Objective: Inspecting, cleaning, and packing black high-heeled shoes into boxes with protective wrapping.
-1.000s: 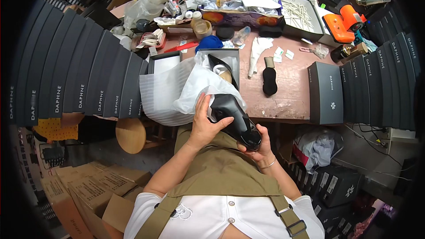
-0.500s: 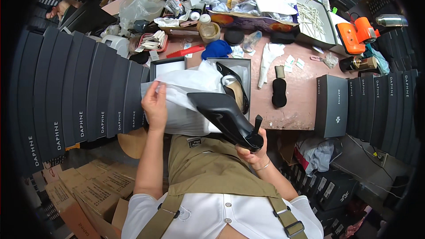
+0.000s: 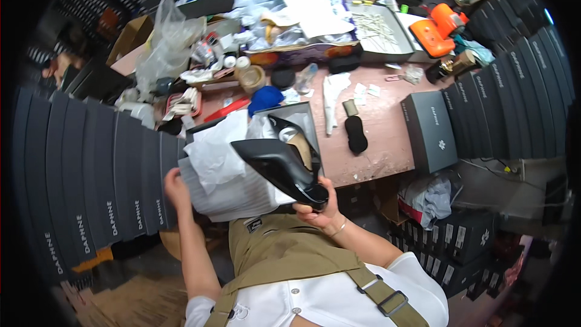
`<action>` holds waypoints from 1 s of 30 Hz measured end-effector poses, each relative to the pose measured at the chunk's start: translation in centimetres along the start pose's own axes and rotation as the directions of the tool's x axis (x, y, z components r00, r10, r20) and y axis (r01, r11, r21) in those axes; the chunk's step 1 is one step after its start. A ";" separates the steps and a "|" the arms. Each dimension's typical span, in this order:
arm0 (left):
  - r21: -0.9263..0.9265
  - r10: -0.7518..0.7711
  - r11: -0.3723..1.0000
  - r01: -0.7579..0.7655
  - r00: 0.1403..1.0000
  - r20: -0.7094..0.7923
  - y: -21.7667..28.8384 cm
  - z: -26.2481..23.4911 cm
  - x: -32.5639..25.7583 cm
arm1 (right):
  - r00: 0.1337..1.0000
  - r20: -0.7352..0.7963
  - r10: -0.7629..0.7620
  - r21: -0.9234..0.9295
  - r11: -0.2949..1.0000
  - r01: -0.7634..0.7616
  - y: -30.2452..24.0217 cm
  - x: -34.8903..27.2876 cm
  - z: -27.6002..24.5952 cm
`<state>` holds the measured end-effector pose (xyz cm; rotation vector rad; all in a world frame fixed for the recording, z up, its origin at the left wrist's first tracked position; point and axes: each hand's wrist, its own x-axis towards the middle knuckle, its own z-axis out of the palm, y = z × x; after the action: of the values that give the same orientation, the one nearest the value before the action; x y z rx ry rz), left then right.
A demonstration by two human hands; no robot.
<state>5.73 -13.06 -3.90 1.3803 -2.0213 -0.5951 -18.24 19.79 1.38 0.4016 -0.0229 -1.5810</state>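
Observation:
A black high-heeled shoe [image 3: 275, 166] is tilted over the front of an open shoe box [image 3: 313, 122], its toe pointing up and left. My right hand [image 3: 321, 206] grips it at the heel end. The other black shoe [image 3: 301, 145] lies inside the box, with pale stuffing in it. White tissue paper [image 3: 215, 157] and a ribbed white wrapping sheet [image 3: 236, 201] spread over the box's left side and front. Beside the sheet's left edge, close to the stacked boxes, is my left hand [image 3: 177, 189]; its fingers are partly curled and blurred, so their grip is unclear.
Rows of dark shoe boxes [image 3: 91, 175] stand at the left, with more boxes [image 3: 490, 100] at the right. On the pink table [image 3: 381, 133] lie a black brush-like pad [image 3: 356, 135], a blue cloth [image 3: 265, 99] and a red comb [image 3: 227, 109]. A tray of white sticks [image 3: 378, 30] stands behind.
My left hand has come off the tissue paper and moved left and down. The paper has settled over the box's left side. My right hand still holds the shoe; the whole view has shifted.

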 end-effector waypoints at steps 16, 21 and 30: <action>-0.562 0.089 -0.251 0.788 0.597 0.797 17.6 5.2 -5.8 | 0.911 -0.176 -0.374 -0.953 0.298 -0.062 -8.7 3.9 2.1; -0.517 -0.005 -0.112 0.848 0.520 0.854 19.5 5.2 -6.5 | 0.460 0.458 -0.761 -0.778 -0.593 -0.206 -26.2 10.7 -0.3; -0.409 -0.049 -0.222 0.885 0.408 0.912 17.7 5.1 -7.4 | 0.455 0.374 -0.808 -0.461 -0.587 -0.666 -33.3 16.8 -7.2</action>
<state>-7.55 0.23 2.45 0.9782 -0.3798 -2.6260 -48.32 7.16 -18.02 -0.7499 2.8962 -0.6574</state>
